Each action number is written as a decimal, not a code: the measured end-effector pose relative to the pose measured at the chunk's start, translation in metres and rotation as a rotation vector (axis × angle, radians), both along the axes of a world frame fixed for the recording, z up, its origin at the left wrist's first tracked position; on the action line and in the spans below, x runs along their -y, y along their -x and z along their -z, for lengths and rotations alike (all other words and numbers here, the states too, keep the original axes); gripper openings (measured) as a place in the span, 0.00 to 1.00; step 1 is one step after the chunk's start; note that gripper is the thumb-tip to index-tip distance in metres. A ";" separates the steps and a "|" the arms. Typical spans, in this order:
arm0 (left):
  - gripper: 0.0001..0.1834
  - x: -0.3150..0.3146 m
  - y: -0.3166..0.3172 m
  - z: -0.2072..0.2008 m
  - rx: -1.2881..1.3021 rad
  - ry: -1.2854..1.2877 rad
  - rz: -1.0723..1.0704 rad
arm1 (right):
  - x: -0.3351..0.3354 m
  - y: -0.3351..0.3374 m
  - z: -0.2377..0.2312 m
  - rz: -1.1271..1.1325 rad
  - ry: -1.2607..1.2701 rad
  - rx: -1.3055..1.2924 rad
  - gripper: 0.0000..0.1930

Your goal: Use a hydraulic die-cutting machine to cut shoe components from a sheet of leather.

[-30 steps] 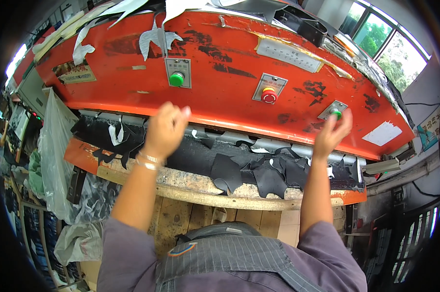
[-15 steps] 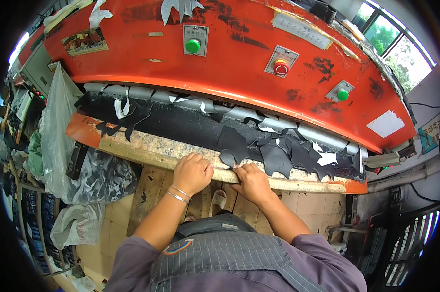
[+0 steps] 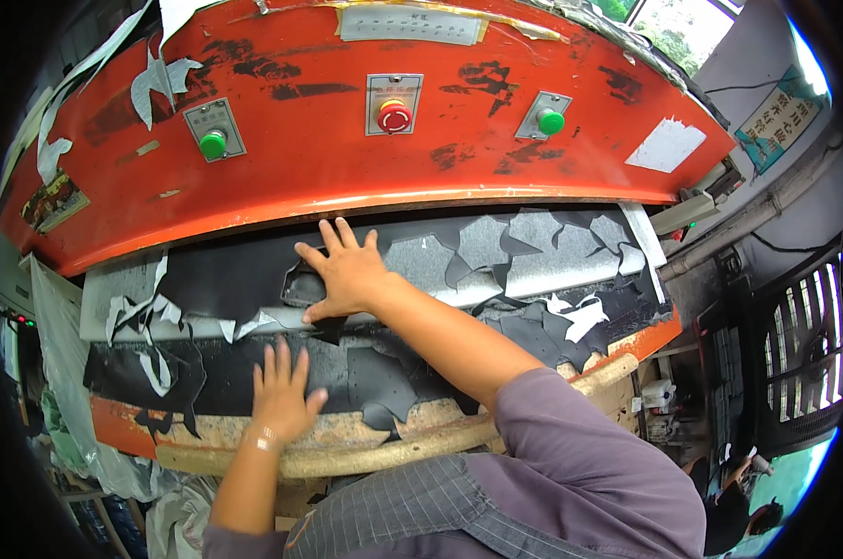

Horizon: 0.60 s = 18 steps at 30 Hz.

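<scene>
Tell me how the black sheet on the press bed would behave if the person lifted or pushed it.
The black sheet would probably flop: it lies flat and thin, and its cut edges hang in ragged flaps. It looks light, since loose offcuts curl and overlap freely. The holes cut through it suggest it could tear or stretch when pulled. The left hand and right hand both press flat on it.

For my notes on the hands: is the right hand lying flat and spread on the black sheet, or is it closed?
Flat and spread. The right hand lies palm down with fingers fanned out on the black sheet.

left hand (image 3: 280,396) on sheet (image 3: 226,279), near edge | right hand (image 3: 347,270) farther in, under press head (image 3: 347,149)
</scene>
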State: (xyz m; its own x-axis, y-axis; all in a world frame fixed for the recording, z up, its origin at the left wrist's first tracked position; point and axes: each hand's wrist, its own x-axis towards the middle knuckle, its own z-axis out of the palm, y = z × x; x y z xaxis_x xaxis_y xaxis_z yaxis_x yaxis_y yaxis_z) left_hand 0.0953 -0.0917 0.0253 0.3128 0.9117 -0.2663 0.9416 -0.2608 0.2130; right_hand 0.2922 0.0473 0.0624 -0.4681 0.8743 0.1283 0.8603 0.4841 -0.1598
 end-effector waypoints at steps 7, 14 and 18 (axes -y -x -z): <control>0.47 -0.015 0.050 -0.032 0.424 0.219 0.114 | 0.019 0.006 -0.018 0.016 0.176 -0.231 0.43; 0.48 -0.035 -0.018 -0.011 1.218 0.269 0.060 | 0.115 -0.023 0.016 0.086 0.503 -0.854 0.34; 0.44 -0.014 -0.020 0.006 1.284 0.339 -0.109 | 0.126 -0.015 0.000 0.085 0.513 -0.767 0.32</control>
State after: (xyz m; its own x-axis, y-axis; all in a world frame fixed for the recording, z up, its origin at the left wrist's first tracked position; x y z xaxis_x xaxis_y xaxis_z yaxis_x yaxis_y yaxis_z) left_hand 0.1148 -0.0780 0.0195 0.4410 0.8957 -0.0569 0.0375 0.0449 0.9983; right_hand 0.3076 -0.0786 0.0626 -0.3466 0.9373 -0.0358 0.4598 0.1365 -0.8775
